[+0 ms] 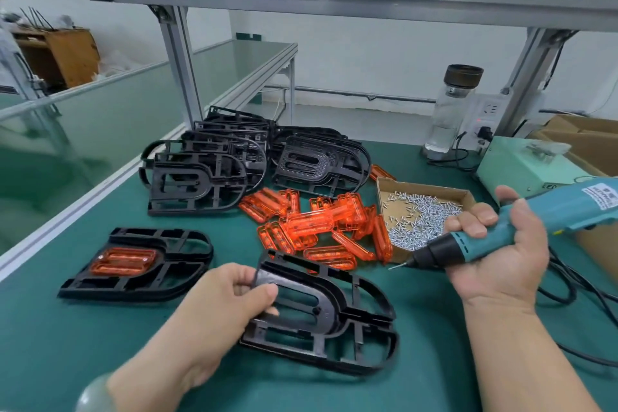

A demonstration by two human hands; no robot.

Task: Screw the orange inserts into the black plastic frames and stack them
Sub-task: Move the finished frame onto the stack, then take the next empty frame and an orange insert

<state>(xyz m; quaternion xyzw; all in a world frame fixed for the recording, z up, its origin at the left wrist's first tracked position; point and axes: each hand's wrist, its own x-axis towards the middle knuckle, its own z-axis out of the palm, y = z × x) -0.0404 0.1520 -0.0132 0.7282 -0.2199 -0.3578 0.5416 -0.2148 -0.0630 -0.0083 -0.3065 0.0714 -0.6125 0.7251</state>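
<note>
A green-topped bench (100, 344) fills the lower frame. At lower left lies a black frame (127, 291) with an orange insert (123, 261) fitted in it. Above it, near centre, bare black frames (197, 174) are heaped in two piles. Loose orange inserts (321, 227) lie right of centre, touching a cardboard tray (434, 192) of screws (418, 221). At upper right stand a glass bottle (446, 117) and a pale green box (521, 167). Black cables (565, 294) trail along the right edge.

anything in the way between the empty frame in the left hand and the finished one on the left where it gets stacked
Nothing visible does. Only bare green mat lies between the empty frame, held by the left hand, and the finished frame to its left. The orange inserts and screw box lie farther back, off that path.
</note>
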